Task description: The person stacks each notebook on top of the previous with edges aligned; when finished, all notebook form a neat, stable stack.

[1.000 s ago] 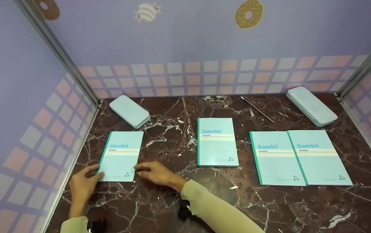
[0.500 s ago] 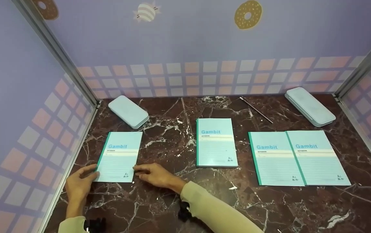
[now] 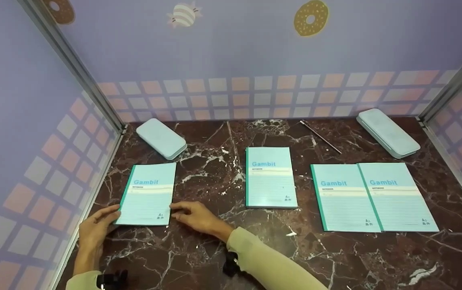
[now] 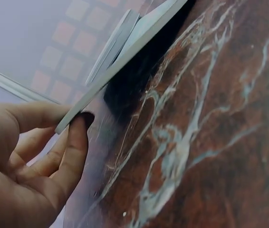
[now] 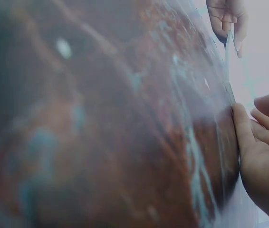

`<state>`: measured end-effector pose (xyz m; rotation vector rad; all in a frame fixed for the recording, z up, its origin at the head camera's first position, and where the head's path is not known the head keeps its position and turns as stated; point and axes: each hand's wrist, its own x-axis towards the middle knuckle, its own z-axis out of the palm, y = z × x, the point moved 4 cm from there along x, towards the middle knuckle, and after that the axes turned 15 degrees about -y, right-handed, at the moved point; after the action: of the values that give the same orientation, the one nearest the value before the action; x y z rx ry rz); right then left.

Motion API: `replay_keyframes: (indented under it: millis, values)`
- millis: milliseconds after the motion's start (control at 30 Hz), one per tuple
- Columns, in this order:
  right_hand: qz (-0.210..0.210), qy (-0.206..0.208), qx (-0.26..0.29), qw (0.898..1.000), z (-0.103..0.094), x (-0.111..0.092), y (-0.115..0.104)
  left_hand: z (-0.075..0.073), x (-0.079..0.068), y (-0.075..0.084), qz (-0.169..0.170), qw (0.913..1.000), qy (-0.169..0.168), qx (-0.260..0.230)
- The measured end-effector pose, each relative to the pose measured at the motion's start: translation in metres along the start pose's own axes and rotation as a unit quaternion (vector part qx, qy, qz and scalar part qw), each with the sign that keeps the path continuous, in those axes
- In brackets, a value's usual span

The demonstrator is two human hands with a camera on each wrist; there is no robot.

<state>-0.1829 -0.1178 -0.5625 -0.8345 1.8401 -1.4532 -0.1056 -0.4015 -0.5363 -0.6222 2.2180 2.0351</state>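
A person in pale yellow-green sleeves pinches the near-left corner of a Gambit notebook at the left side of a dark red, white-veined marble table. The left hand grips that corner between thumb and fingers, and the left wrist view shows the notebook's thin, pale edge raised above the stone, with a dark shadow under it. The right hand is at the opposite long edge, its fingers fairly straight and relaxed, a fingertip touching the side low down rather than curling round it. The notebook is closed and face up, its title readable from where we stand: a pale aqua cover, a green strip down the left-hand spine, "Gambit" in soft blue letters, and a cream band below bearing the smaller word "NOTEBOOK." Faint ruled lines cross the lower half, and small dark characters sit near the bottom right corner. The cover leans slightly, its top set a little to the right of its foot. Just beyond its top edge lies a whitish case, set at a slant. A matching notebook lies at mid-table, well apart, and two more notebooks rest side by side, touching, farther right.
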Motion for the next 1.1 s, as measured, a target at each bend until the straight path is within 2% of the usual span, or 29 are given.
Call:
replay_keyframes:
  millis: [167,300,467,667,833,1100]
  values:
    - [-0.016,0.007,0.066,0.998,-0.002,0.001,0.002,0.000,-0.002,-0.003,0.014,0.9992,-0.037,-0.005]
    - [-0.008,0.009,0.097,0.995,-0.004,0.003,0.003,-0.001,-0.003,-0.006,0.008,0.9976,-0.068,-0.010]
    - [-0.002,0.021,0.126,0.992,-0.004,0.004,0.004,-0.001,0.000,-0.008,0.004,0.9962,-0.083,-0.027]
    - [-0.026,0.048,0.155,0.986,-0.004,0.005,0.002,0.004,0.000,-0.012,0.014,0.9936,-0.103,-0.042]
    - [-0.029,0.078,0.130,0.988,-0.008,0.000,0.000,0.011,-0.004,-0.013,0.026,0.9936,-0.109,-0.015]
    - [-0.012,0.099,0.093,0.991,-0.025,-0.013,-0.003,0.023,-0.007,-0.003,0.063,0.9875,-0.113,0.091]
